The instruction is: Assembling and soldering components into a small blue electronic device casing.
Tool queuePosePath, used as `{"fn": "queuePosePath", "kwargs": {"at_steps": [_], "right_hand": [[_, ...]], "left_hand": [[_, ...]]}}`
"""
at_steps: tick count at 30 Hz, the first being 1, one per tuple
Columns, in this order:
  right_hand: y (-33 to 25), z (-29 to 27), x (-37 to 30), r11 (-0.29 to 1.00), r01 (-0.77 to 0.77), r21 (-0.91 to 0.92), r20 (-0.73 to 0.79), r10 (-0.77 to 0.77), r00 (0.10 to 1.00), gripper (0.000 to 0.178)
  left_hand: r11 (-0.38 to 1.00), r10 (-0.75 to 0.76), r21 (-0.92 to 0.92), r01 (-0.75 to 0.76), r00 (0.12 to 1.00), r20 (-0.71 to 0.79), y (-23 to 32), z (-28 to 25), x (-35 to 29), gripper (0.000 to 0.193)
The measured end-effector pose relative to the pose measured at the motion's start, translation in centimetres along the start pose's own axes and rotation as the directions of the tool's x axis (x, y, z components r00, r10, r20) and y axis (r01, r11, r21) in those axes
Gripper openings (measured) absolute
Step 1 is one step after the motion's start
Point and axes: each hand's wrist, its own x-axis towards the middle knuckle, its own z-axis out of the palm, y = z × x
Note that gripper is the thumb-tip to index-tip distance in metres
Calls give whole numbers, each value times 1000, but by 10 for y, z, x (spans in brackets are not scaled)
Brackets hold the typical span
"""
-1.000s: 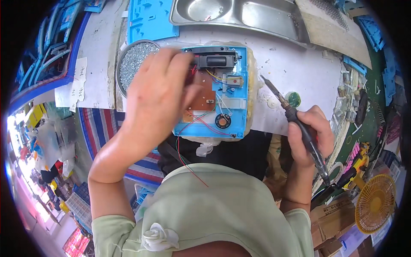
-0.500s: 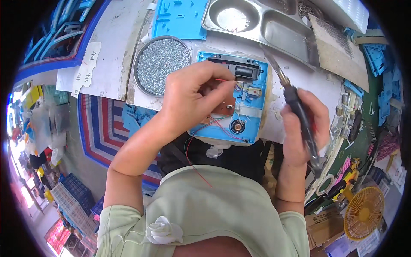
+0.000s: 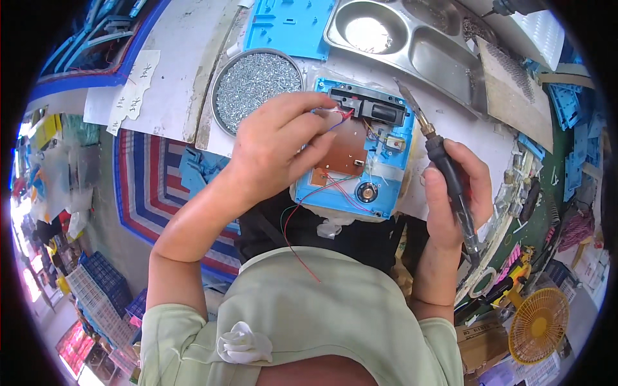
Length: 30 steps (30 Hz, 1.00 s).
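Observation:
My right hand [image 3: 465,186] is wrapped round the black handle of a soldering iron [image 3: 444,157], its metal tip pointing up and left, above the table and apart from the work. My left hand [image 3: 277,145] reaches over a light blue plastic housing [image 3: 394,174] and pinches thin red and blue wires [image 3: 343,117] by the upper edge of a brown circuit board [image 3: 344,151]. The fingertips partly hide the wire ends. Inside the housing are a black mechanism [image 3: 384,113] and a small round speaker [image 3: 367,192]. Loose red and green wires [image 3: 291,235] trail over its near edge.
A round metal bowl of screws [image 3: 254,87] stands left of the housing. Behind lie another blue plastic panel [image 3: 290,29] and a compartmented steel tray [image 3: 444,55]. A cardboard sheet [image 3: 512,96] lies at right. A yellow fan [image 3: 539,325] stands at lower right.
My left hand has shifted from the middle of the housing to the board's upper edge, baring more of the brown board. The soldering iron stays in my right hand, nearly still.

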Motion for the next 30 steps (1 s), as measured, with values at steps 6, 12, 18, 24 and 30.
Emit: {"fn": "queuePosePath", "kwargs": {"at_steps": [6,12,18,24,30], "right_hand": [[-5,6,1,982,-130,140,-33,135,990,51],[7,35,12,994,-86,67,4,86,996,62],[9,51,25,999,-18,36,39,17,999,65],[12,52,28,996,50,-75,70,-45,997,60],[17,58,24,990,84,-112,-9,-85,996,55]], "left_hand": [[467,-543,-565,681,725,425,30,19,24,9],[295,-561,-704,646,713,420,33,27,13,18],[457,-561,-562,690,714,420,34,28,12,19],[414,-622,-612,674,700,350,36,26,17,13],[757,-449,-406,512,859,245,22,19,17,9]]}}
